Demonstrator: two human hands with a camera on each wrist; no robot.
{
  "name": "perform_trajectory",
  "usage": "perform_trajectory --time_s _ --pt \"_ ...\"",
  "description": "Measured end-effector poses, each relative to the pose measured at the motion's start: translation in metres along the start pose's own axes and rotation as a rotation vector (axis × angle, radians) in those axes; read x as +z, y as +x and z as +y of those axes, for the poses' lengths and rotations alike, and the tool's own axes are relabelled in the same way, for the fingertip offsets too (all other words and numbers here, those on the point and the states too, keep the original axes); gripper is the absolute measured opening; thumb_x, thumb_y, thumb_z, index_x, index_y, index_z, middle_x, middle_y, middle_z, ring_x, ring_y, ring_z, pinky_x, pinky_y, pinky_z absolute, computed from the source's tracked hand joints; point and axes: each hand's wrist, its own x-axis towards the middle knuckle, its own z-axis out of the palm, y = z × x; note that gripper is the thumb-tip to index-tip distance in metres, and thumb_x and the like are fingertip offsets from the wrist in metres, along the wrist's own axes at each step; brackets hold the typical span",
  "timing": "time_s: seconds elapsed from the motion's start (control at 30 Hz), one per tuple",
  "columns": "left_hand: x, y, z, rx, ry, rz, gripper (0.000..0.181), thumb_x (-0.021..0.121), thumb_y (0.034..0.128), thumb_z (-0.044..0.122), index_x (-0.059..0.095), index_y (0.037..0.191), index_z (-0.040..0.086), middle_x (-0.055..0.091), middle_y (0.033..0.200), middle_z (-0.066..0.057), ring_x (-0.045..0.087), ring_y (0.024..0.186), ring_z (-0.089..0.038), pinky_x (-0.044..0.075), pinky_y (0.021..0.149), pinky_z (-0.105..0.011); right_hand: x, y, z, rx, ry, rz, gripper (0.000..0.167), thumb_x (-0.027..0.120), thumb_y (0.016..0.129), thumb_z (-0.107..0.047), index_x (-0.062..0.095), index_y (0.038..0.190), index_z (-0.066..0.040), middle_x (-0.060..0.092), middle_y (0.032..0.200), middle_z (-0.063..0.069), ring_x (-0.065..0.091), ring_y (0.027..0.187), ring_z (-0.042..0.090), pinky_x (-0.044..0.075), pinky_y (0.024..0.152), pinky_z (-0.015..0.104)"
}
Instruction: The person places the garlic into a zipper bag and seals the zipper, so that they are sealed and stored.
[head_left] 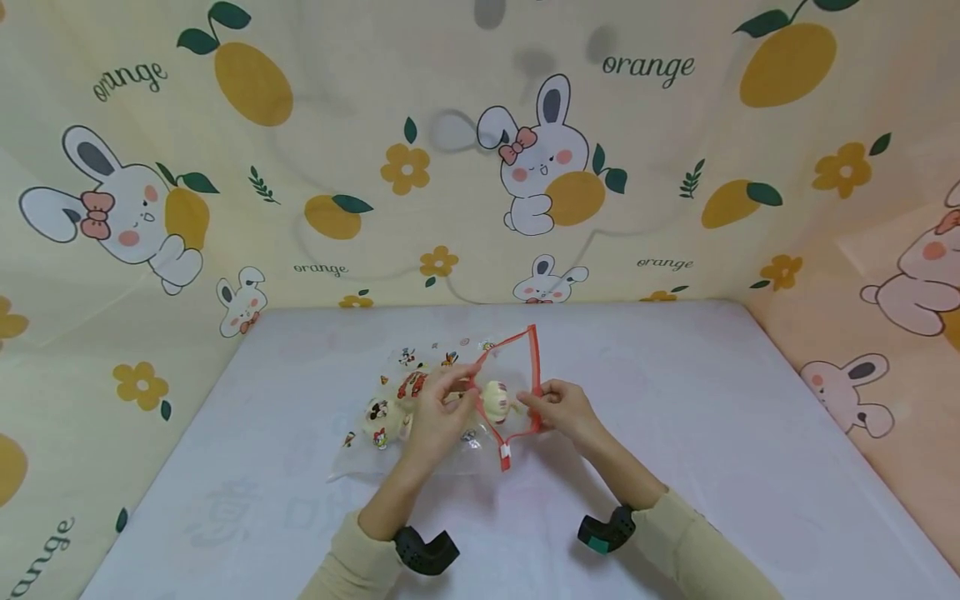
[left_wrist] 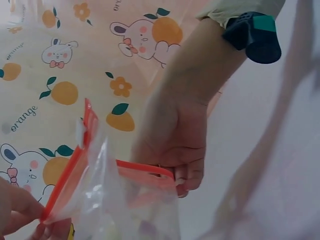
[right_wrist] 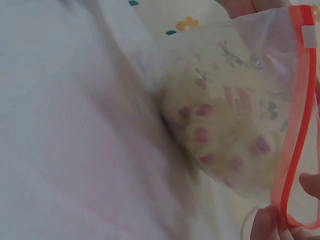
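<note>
A clear zip bag (head_left: 450,458) with printed cartoon figures lies on the table, its red-edged mouth (head_left: 536,358) spread wide. My left hand (head_left: 438,417) pinches the left rim of the mouth, and the same hand (left_wrist: 20,210) shows at the lower left in the left wrist view. On the opposite rim, my right hand (head_left: 570,410) grips the red strip between thumb and fingers. A pale round item (head_left: 497,401) with dark pink marks shows at the mouth. More pale pieces (right_wrist: 225,132) with pinkish patches are inside the bag. A white slider (head_left: 505,451) sits on the strip's near end.
A white cloth (head_left: 675,375) covers the table. Behind and beside it hangs a curtain (head_left: 450,208) printed with rabbits and oranges. Black devices are strapped at the left wrist (head_left: 426,551) and the right wrist (head_left: 607,530).
</note>
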Motion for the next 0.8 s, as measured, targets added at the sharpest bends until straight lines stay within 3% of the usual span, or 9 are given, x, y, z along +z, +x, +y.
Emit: perform_trajectory --time_s 0.13,0.37,0.57,0.8 --pt "0.003 -0.002 -0.001 0.008 -0.012 -0.018 0.033 0.060 0.0873 -0.005 0.062 0.120 -0.003 0.056 0.121 -0.022 0.060 0.107 -0.035 0.058 0.085 -0.021 -0.001 -0.001 0.001 -0.002 0.045 -0.017 0.029 0.063 0.093 -0.021 0.059 0.098 0.007 0.061 0.066 -0.009 0.056 0.061 0.004 0.054 0.058 0.018" --pt "0.009 -0.003 -0.006 0.012 -0.020 -0.034 0.034 0.060 0.0867 -0.005 0.062 0.120 -0.004 0.057 0.120 -0.023 0.061 0.104 -0.032 0.056 0.081 -0.015 -0.004 0.001 0.002 -0.010 0.087 -0.032 0.035 0.055 0.097 -0.014 0.056 0.115 0.016 0.062 0.069 -0.010 0.057 0.066 0.004 0.056 0.062 0.019" --pt "0.016 -0.004 -0.008 0.014 0.030 -0.028 0.031 0.062 0.0866 -0.005 0.065 0.117 -0.003 0.060 0.116 -0.022 0.063 0.102 -0.032 0.057 0.082 -0.016 -0.005 0.002 0.004 -0.025 0.130 -0.053 0.034 0.053 0.097 -0.010 0.054 0.116 0.018 0.062 0.067 -0.012 0.058 0.064 0.002 0.055 0.062 0.018" --pt "0.025 -0.006 -0.014 0.088 0.068 -0.056 0.030 0.061 0.0848 -0.007 0.065 0.115 -0.005 0.062 0.113 -0.024 0.064 0.097 -0.034 0.058 0.077 -0.016 -0.006 0.002 0.003 -0.019 0.109 -0.036 0.033 0.055 0.097 -0.013 0.057 0.115 0.015 0.063 0.069 -0.011 0.059 0.065 0.002 0.057 0.063 0.019"
